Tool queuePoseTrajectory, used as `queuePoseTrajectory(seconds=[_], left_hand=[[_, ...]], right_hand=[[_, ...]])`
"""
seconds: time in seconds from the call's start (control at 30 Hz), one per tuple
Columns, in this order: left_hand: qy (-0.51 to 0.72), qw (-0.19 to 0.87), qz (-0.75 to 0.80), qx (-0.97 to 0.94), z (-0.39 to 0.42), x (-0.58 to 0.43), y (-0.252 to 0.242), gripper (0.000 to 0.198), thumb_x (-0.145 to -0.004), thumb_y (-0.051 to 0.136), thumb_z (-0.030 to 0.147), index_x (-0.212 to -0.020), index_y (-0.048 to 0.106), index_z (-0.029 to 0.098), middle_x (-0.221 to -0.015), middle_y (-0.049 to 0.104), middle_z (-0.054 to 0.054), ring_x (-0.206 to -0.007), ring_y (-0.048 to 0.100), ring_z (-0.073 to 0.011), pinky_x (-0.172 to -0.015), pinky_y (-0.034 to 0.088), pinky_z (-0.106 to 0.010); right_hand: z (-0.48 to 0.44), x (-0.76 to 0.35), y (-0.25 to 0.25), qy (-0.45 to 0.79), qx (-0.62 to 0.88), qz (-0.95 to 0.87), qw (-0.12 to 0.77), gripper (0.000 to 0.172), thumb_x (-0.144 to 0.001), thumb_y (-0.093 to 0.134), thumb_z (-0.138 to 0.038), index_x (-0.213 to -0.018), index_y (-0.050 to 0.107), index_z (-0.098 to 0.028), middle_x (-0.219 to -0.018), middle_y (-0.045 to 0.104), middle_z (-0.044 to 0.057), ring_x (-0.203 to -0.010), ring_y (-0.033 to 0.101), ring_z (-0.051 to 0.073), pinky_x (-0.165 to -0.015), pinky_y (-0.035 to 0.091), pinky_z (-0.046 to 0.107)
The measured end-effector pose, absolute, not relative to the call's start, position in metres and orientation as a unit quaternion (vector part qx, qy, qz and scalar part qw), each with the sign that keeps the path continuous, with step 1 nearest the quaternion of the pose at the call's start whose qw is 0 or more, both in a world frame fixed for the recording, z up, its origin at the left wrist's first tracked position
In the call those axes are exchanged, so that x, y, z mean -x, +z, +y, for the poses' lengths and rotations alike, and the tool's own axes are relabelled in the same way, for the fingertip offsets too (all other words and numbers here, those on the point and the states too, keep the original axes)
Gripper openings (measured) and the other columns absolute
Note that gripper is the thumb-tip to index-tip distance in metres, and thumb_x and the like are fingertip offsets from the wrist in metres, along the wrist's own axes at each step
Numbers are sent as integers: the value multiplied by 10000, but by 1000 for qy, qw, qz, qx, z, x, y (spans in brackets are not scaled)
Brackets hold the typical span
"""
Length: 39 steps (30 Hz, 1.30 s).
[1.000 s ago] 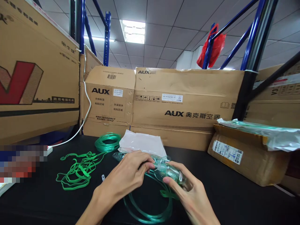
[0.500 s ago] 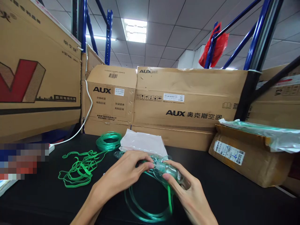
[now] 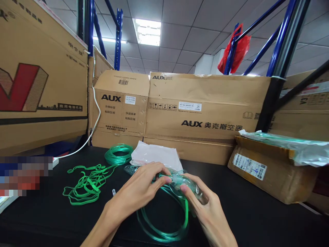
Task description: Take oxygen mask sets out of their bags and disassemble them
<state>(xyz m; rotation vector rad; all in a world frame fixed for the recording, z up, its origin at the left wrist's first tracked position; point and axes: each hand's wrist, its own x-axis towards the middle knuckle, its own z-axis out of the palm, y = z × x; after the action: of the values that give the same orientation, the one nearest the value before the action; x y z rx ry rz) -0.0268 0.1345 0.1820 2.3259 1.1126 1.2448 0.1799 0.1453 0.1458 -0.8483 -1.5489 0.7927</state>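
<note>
Over the black table, my right hand [image 3: 208, 206] has its thumb and fingers closed around a clear green plastic oxygen mask [image 3: 193, 186]. Against the mask's left side, my left hand [image 3: 150, 181] pinches at a pale translucent connector [image 3: 177, 178]. Part of what its fingers hold is hidden behind them. Below both hands lies a loop of green tubing [image 3: 164, 236]. A green strap hangs beside the mask. More clear green plastic [image 3: 130, 168] shows behind my left hand.
Tangled green elastic straps [image 3: 88, 187] lie at left, before a coil of green tubing [image 3: 118, 156]. A white packet [image 3: 155, 156] sits behind my hands. At right stands a carton [image 3: 269, 175] with plastic packets on top. Large cartons [image 3: 205, 113] wall the back.
Both hands and the mask have shifted slightly right; my left fingers press closer to the connector. A small pale clip on the table now shows more clearly beside my left wrist.
</note>
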Motion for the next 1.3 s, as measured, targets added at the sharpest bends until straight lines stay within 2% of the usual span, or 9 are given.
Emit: queuePoseTrajectory(seconds=[0.13, 0.27, 0.43, 0.6, 0.73, 0.8, 0.93, 1.17, 1.3], left_hand=[[443, 131, 397, -793, 135, 26, 183, 74, -1024, 597, 292, -1026, 667, 269, -1026, 712, 68, -1008, 634, -151, -909, 402, -246], [438, 123, 408, -791, 135, 32, 185, 87, -1012, 617, 308, -1020, 696, 272, -1005, 729, 71, -973, 646, -150, -870, 416, -246], [433, 129, 399, -798, 136, 38, 188, 100, -1008, 626, 290, -983, 719, 261, -964, 753, 78, -917, 668, -134, -834, 436, -233], [428, 101, 389, -810, 137, 41, 186, 94, -997, 650, 299, -1028, 734, 270, -1031, 758, 61, -995, 668, -153, -899, 439, -251], [424, 95, 392, -811, 137, 40, 185, 133, -1001, 641, 309, -1096, 731, 286, -1081, 756, 44, -1037, 666, -175, -929, 446, -283], [428, 93, 404, -803, 136, 38, 185, 131, -999, 643, 308, -1102, 719, 281, -1103, 751, 39, -1055, 661, -184, -939, 445, -296], [422, 80, 418, -801, 134, 35, 186, 86, -1000, 639, 298, -1039, 702, 254, -1060, 742, 37, -1004, 654, -185, -914, 445, -302], [433, 63, 391, -810, 131, 28, 186, 75, -1020, 602, 211, -1040, 669, 238, -1034, 723, 48, -990, 653, -150, -894, 436, -264], [445, 9, 369, -816, 131, 24, 183, 128, -1000, 575, 97, -1019, 636, 209, -971, 697, 28, -936, 649, -151, -848, 436, -266]], right_hand=[[143, -176, 145, 353, 345, -668, 557, 362, -887, 708, -495, -1148, 670, -248, -879, 742, 24, -1027, 705, 264, -909, 561, 333], [139, -173, 146, 419, 319, -655, 542, 502, -755, 856, -395, -1180, 620, -269, -1083, 729, 33, -920, 703, 207, -822, 562, 288], [138, -168, 145, 476, 325, -634, 516, 566, -802, 810, -436, -1256, 535, -239, -784, 654, -31, -536, 493, 94, -520, 447, 220], [142, -170, 139, 474, 345, -626, 515, 585, -823, 790, -489, -1271, 514, -234, -644, 471, -97, -489, 335, 67, -440, 291, 188], [142, -172, 138, 430, 349, -651, 519, 504, -855, 754, -477, -1250, 546, -243, -767, 602, -35, -556, 491, 109, -493, 404, 215], [141, -172, 139, 389, 345, -670, 530, 456, -867, 739, -466, -1228, 570, -246, -909, 682, 18, -735, 628, 170, -638, 513, 252], [139, -173, 141, 335, 358, -689, 534, 412, -876, 717, -476, -1199, 591, -255, -1068, 720, 51, -956, 693, 225, -872, 558, 301], [136, -176, 143, 282, 375, -692, 548, 329, -930, 638, -508, -1145, 637, -259, -839, 689, 5, -911, 712, 228, -883, 573, 302], [136, -177, 143, 276, 373, -685, 562, 323, -917, 666, -494, -1145, 667, -265, -907, 706, 13, -891, 711, 216, -851, 576, 280]])
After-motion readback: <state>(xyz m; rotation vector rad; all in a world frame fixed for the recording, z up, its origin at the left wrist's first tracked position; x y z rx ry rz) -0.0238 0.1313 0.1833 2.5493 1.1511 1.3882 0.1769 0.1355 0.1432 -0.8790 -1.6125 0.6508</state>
